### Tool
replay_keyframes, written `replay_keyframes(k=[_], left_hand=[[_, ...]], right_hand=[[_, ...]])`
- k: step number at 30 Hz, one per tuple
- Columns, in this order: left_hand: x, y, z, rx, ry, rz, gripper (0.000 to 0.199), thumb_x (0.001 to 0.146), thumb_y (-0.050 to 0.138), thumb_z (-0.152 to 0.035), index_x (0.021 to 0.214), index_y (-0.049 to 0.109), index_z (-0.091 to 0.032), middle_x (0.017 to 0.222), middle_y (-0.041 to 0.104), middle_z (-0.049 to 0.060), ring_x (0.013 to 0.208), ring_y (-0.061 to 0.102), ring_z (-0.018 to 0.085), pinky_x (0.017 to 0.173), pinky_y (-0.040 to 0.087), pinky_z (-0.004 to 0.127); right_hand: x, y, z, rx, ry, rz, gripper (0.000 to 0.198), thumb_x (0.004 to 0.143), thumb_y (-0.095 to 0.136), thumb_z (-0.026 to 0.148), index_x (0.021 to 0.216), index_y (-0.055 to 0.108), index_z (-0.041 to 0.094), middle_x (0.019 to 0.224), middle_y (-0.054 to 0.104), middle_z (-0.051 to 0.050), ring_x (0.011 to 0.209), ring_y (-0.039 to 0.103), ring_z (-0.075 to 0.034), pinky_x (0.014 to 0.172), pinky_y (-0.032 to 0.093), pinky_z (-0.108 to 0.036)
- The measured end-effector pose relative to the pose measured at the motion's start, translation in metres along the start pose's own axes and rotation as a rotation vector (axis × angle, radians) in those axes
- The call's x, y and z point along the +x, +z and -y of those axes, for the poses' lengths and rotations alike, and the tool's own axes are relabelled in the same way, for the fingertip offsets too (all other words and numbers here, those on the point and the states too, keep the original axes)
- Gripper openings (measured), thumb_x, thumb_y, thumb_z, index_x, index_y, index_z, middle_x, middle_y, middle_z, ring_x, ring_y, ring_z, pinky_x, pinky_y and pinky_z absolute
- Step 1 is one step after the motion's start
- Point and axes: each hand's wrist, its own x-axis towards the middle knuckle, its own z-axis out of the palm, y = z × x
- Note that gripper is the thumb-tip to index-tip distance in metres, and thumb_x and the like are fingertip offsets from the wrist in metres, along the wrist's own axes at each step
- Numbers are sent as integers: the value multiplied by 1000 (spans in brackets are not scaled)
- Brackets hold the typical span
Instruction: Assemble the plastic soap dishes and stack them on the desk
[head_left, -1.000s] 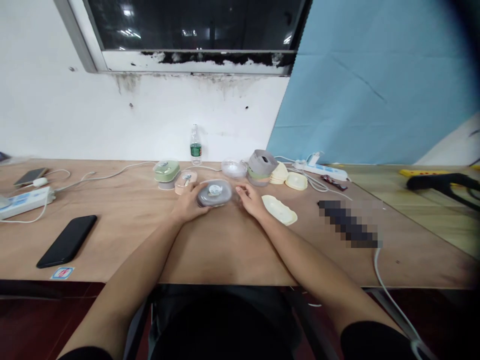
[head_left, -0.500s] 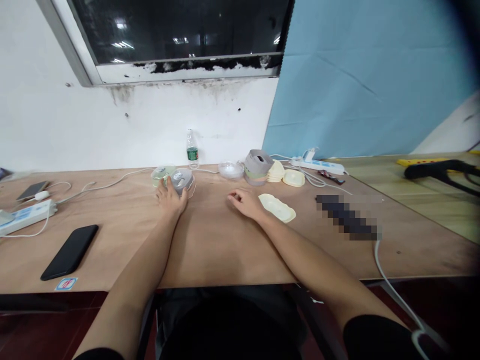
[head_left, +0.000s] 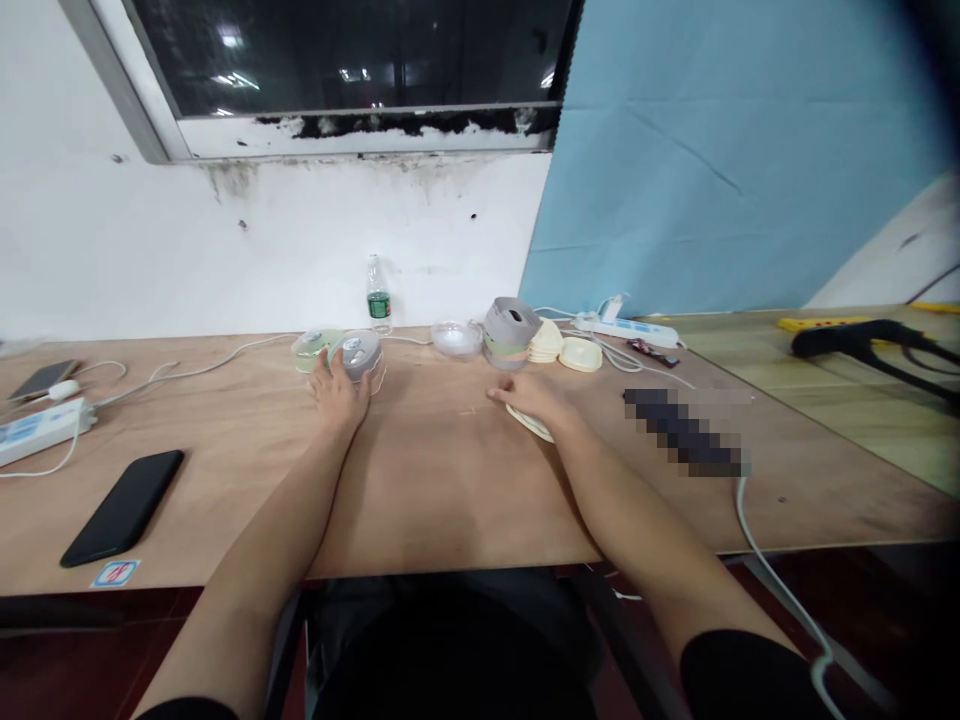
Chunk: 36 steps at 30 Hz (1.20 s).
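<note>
Your left hand (head_left: 341,392) is open, fingers spread against the smooth, rounded grey box (head_left: 361,352), beside the green box (head_left: 309,347); your right hand (head_left: 534,396) curls over the curved cream tray (head_left: 530,424) on the brown desk (head_left: 442,490); whether it grips, you cannot tell. A clear plastic bottle (head_left: 379,303) stands upright behind.

Grey lidded tub (head_left: 361,350): plastic, smooth, slight sheen on lid. Green tub (head_left: 307,350) beside it, same look. Round container (head_left: 455,338): clear plastic, glossy. Grey stacked pieces (head_left: 513,326): plastic by the look, matt. Cream dish (head_left: 531,424): smooth, dull, likely plastic. Bottle (head_left: 375,272): clear plastic, shiny. Tabletop (head_left: 450,500): brown, mostly matt; wood or paper covering, can't tell. Phone (head_left: 124,508): black, smooth, low sheen. Power strip (head_left: 41,430): white plastic. Window pane (head_left: 337,50): glossy glass. Blue sheet (head_left: 712,160): matt, creased, cloth-like. Sleeve (head_left: 739,675): black cloth, matt.
</note>
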Motion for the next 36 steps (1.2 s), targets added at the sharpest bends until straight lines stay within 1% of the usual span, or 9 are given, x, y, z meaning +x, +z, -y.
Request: replay_keyframes(k=[4, 8, 13, 18, 21, 25, 28, 32, 36], left_hand=[[-6, -9, -14, -58, 149, 19, 57, 87, 54, -44, 135, 44, -15, 145, 32, 18, 132, 33, 34, 109, 27, 49], [-17, -19, -34, -132, 288, 186, 45, 89, 51, -43, 127, 52, -20, 141, 40, 14, 129, 38, 32, 106, 32, 49], [-24, -23, -48, -245, 466, 355, 42, 91, 47, -44, 123, 54, -18, 131, 50, 14, 124, 44, 28, 107, 34, 45], [-24, -21, -47, -281, 537, 506, 40, 92, 46, -43, 121, 56, -18, 121, 57, 11, 113, 51, 26, 101, 40, 43], [-25, -22, -46, -297, 540, 564, 41, 91, 46, -44, 121, 56, -17, 119, 58, 11, 110, 54, 26, 99, 42, 42], [-25, -24, -46, -328, 538, 603, 47, 89, 49, -48, 126, 53, -19, 124, 57, 11, 113, 53, 27, 101, 42, 42], [-26, -25, -48, -367, 582, 636, 52, 87, 53, -50, 129, 50, -20, 128, 56, 10, 116, 53, 27, 102, 41, 42], [-28, -24, -49, -367, 484, 642, 39, 94, 40, -45, 124, 54, -22, 115, 66, 8, 104, 61, 25, 94, 46, 40], [-30, -18, -43, -391, 288, 548, 48, 94, 41, -46, 134, 44, -21, 127, 60, 10, 112, 59, 26, 95, 46, 40]], right_hand=[[-2, 6, 21, 44, -44, 94, 18, 72, 67, 36, 64, 66, 20, 65, 66, -3, 62, 56, -17, 57, 34, -26], [-8, 7, 53, 264, -170, 112, 1, 68, 63, 20, 68, 63, 19, 67, 65, 1, 60, 55, -13, 55, 33, -23], [-14, 0, 75, 443, -238, -72, 20, 76, 65, 34, 89, 63, 19, 71, 64, 0, 65, 56, -14, 58, 36, -24], [-16, 6, 65, 321, -265, 77, 49, 63, 77, 53, 98, 67, 21, 82, 66, -3, 71, 57, -16, 63, 39, -26], [-18, 14, 66, 280, -375, 131, 55, 58, 82, 51, 102, 68, 21, 92, 67, -6, 82, 60, -21, 72, 43, -29], [-23, 15, 81, 299, -543, 90, 28, 76, 71, 37, 100, 70, 23, 102, 68, -8, 100, 60, -24, 88, 43, -35], [-30, 9, 96, 400, -604, 70, 22, 88, 58, 38, 101, 71, 25, 103, 69, -6, 101, 60, -22, 93, 42, -36], [-36, 3, 104, 506, -535, -88, 30, 91, 51, 44, 111, 67, 27, 110, 68, -5, 105, 59, -22, 97, 41, -38], [-26, 3, 84, 500, -353, -391, 37, 90, 50, 43, 121, 60, 24, 120, 62, -9, 116, 53, -26, 103, 38, -41]])
